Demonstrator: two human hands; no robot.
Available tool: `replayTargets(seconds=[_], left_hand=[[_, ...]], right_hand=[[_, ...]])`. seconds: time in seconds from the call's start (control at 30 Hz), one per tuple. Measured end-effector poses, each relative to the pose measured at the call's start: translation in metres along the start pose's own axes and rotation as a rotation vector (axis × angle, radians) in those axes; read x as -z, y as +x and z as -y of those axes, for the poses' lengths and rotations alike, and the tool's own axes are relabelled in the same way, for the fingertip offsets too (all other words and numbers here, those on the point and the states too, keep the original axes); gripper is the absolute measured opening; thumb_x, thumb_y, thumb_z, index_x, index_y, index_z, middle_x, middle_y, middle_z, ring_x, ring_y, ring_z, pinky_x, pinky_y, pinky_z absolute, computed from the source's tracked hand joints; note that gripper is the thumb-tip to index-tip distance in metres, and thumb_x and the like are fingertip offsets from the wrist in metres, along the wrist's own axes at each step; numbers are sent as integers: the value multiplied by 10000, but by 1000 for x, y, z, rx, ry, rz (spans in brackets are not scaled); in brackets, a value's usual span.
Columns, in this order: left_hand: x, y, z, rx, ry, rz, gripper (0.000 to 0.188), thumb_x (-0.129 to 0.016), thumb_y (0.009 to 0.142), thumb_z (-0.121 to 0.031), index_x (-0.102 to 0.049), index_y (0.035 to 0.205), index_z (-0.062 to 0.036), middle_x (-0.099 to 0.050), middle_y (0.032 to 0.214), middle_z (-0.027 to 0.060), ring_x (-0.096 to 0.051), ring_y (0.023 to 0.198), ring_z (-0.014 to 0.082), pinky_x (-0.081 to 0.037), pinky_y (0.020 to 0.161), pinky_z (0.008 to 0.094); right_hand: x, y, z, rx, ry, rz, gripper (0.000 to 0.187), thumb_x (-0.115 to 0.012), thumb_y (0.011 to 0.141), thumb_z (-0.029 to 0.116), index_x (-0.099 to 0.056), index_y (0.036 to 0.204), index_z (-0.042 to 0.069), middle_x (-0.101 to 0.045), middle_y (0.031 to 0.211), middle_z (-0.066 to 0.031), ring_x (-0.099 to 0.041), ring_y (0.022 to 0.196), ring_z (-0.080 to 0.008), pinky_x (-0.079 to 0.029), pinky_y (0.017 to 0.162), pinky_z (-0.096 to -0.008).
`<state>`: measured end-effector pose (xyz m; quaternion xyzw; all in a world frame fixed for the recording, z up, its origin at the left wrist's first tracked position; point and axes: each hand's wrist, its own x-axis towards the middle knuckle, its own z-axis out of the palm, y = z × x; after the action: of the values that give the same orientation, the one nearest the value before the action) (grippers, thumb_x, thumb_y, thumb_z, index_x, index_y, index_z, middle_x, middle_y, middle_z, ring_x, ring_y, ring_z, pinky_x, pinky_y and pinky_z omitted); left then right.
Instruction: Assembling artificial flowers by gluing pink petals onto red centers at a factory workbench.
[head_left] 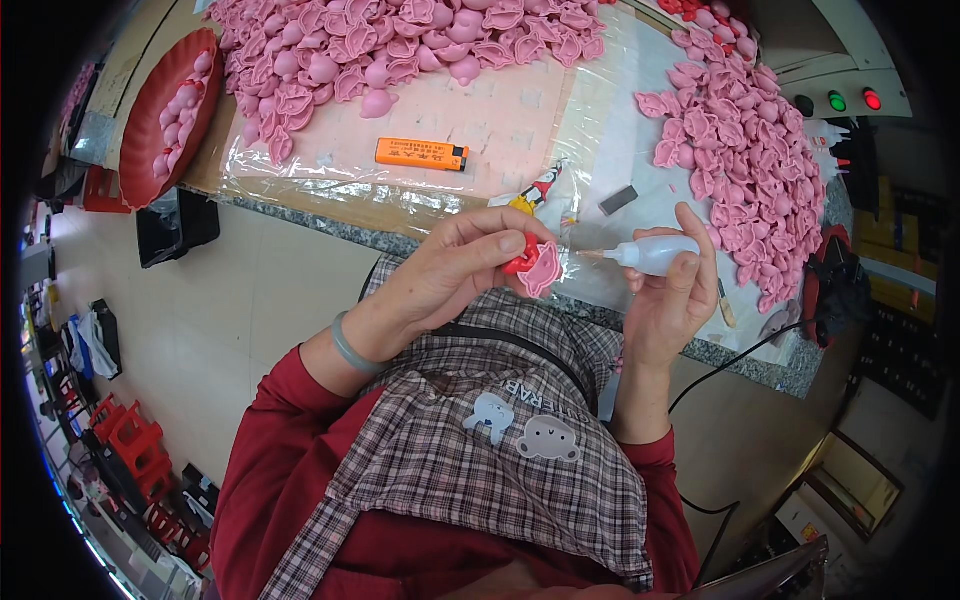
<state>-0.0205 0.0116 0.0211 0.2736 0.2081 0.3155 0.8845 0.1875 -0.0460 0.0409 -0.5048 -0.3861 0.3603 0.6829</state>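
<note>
Red plastic stools stand on the floor at the far left, and above them, on the left end of the worktop, there is a dark red tray with fluted rim, which carries some pink pieces. Just below this tray is a black bin. Further to the right, a big heap of pink pieces covers the back part of the worktop, and in front of it lies an orange lighter with black end. Near the middle, above the front edge, the left hand, with a grey band around its wrist, has its grip closed around a small pink piece and a red part; whether these two are joined, I cannot tell. Behind them, a small dark grey block lies on the worktop. The grip of the right hand grasps a whitish squeeze bottle, tilted nearly flat, and its thin nozzle points left, just beside the pink piece. At the right, a second heap of pink pieces lies near a machine panel with one green and one red light.
</note>
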Motion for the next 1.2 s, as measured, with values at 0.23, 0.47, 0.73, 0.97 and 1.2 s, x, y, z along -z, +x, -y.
replayTargets(seconds=[0.23,0.47,0.73,0.97,1.2], left_hand=[[1,1,-2,5,-64,56,298,-565,954,-222,-601,1105,32,-628,1014,100,-627,920,165,-554,828,350],[0,0,-1,35,-28,20,343,-580,939,-257,-576,1106,42,-639,990,149,-648,860,208,-541,785,337],[3,0,-2,30,14,20,362,-572,945,-245,-566,1160,45,-632,1034,107,-629,918,151,-538,777,296],[-5,-1,-3,13,15,33,430,-566,944,-250,-531,1238,62,-621,1068,125,-622,938,158,-534,773,279],[-8,-6,-3,9,41,-35,440,-623,890,-238,-564,1185,84,-611,1106,201,-626,958,210,-527,823,310]], right_hand=[[1,-1,-2,8,-10,30,437,-495,991,269,-484,1263,-74,-659,898,-175,-553,619,-118,-421,542,-220],[-2,2,-4,8,-20,45,495,-514,979,319,-471,1275,-75,-635,901,-152,-547,628,-124,-413,524,-211],[2,11,-4,-40,252,21,388,-570,949,185,-483,1247,-47,-615,1002,-147,-568,710,-130,-435,587,-218],[-6,51,-8,37,-196,39,372,-657,811,-49,-559,1168,-20,-594,1095,-91,-592,956,-168,-476,864,-286],[-17,80,-27,203,-704,146,356,-718,758,30,-615,1098,9,-630,1032,-80,-608,908,-170,-483,827,-286]])
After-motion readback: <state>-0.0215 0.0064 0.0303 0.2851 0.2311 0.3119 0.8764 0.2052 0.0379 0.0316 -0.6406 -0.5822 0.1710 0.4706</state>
